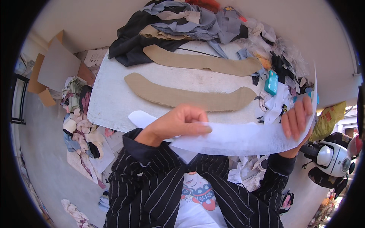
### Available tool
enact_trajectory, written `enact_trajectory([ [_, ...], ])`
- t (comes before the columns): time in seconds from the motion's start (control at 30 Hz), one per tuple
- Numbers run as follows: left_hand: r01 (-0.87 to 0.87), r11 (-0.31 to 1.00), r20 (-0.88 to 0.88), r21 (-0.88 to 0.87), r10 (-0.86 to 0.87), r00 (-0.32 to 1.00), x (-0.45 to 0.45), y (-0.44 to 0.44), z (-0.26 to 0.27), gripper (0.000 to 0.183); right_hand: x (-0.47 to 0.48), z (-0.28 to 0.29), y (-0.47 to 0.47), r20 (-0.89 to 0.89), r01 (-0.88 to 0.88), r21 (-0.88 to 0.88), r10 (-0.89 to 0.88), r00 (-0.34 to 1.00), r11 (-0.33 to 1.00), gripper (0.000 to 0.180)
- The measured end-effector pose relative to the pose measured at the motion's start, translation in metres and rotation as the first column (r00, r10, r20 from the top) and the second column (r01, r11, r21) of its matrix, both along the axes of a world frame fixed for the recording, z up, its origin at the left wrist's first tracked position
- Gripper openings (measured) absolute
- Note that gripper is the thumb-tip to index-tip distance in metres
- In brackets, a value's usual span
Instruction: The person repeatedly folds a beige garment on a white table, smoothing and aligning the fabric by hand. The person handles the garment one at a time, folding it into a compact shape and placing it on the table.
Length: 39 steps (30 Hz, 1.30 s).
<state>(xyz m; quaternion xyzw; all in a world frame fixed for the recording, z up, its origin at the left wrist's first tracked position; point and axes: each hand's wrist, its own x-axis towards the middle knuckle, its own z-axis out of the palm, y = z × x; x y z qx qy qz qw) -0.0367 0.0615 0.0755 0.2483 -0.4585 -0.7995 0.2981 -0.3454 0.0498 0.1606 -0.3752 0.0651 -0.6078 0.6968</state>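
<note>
Between my hands a strip of thin white interfacing (242, 139) hangs over the near edge of the table. My left hand (182, 121) pinches its left end between thumb and fingers. The right part is gripped by my right hand (296, 122), and the strip curls up past those fingers. Beyond it, two curved tan fabric pieces lie on the pale board: one nearer (191, 97), one farther (205, 61). Another white piece (141, 118) lies partly under my left forearm.
Black cloth (131, 48) and grey-blue fabric pieces (199, 25) are heaped at the far edge. A teal box (271, 82) sits among scraps and clear plastic at the right. Fabric piles (77, 128) and an open cardboard box (57, 65) stand left; a scooter (333, 159) stands right.
</note>
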Motion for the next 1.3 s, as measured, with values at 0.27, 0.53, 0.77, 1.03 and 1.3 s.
enact_trajectory([
  [0.27, 0.172, 0.949, 0.467, -0.263, -0.031, 0.884, 0.006, -0.002, -0.023, 0.022, -0.128, -0.126, 0.059, -0.477, 0.311, 0.208, -0.182, 0.860, 0.927, 0.028],
  [0.53, 0.277, 0.922, 0.586, -0.271, -0.070, 0.807, -0.016, -0.009, -0.001, 0.022, 0.017, -0.069, 0.022, -0.913, -0.105, -0.316, -0.272, 0.304, 0.943, 0.055],
  [0.77, 0.179, 0.962, 0.602, -0.206, -0.020, 0.798, 0.032, -0.013, 0.002, 0.021, 0.044, -0.089, 0.004, -0.860, -0.192, 0.256, 0.314, 0.403, 0.947, 0.018],
  [1.03, -0.225, 0.974, 0.435, 0.001, 0.203, 0.878, 0.092, 0.008, -0.027, 0.023, 0.020, -0.098, -0.003, -0.819, -0.098, 0.415, 0.418, 0.394, 0.905, 0.028],
  [1.3, -0.609, 0.786, 0.099, 0.107, 0.601, 0.793, 0.093, 0.030, -0.059, 0.020, 0.049, -0.103, -0.015, -0.797, -0.144, 0.449, 0.468, 0.383, 0.882, 0.034],
])
